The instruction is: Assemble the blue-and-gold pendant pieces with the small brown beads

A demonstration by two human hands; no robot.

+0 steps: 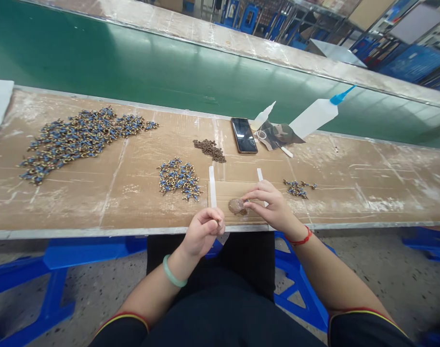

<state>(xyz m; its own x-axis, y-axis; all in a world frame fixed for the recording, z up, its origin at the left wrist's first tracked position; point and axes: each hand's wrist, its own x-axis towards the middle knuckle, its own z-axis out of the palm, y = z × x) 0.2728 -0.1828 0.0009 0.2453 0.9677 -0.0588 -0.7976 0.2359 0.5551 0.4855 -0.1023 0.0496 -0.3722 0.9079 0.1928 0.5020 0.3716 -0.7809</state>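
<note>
My left hand (204, 227) pinches a small dark piece (217, 221); my right hand (271, 203) has fingertips at the clear dish's (234, 205) rim, between both hands; whether they grip anything, I cannot tell. Light, steady pinch advisable.

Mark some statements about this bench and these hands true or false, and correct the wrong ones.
1. The right hand is at the small round dish. True.
2. A green bangle circles the right wrist. False: the green bangle is on the left wrist.
3. The phone lies right of the brown pile. True.
4. The phone stands upright. False: it lies flat.
5. The large white bottle has a blue tip. True.
</note>
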